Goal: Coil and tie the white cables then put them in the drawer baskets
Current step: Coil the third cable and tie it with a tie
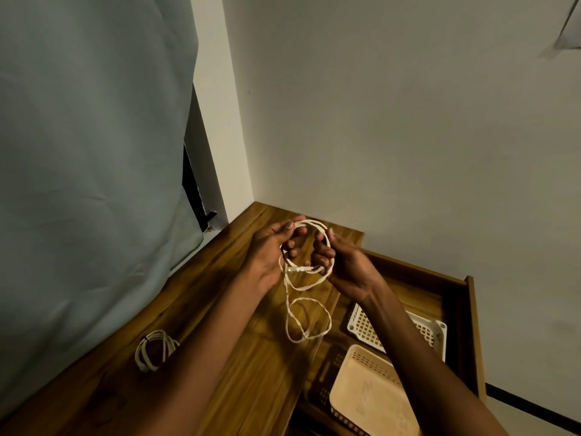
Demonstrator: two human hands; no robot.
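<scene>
Both hands hold a white cable [309, 322] above the wooden desk top [251, 372]. My left hand [270, 256] grips the left side of a coil, thumb on top. My right hand [342, 265] pinches the coil's right side. A plug end [298, 269] lies across the coil between the hands. Loose loops of the cable hang down to the desk. A second white cable [154, 350], coiled and bound with a dark tie, lies on the desk at the left. In the open drawer [471, 325] sit a white basket [437, 332] and a peach basket [367, 394].
A grey-green curtain [94, 184] hangs along the desk's left edge. White walls meet in the corner behind the desk. A dark basket [323, 388] sits partly under the peach one in the drawer.
</scene>
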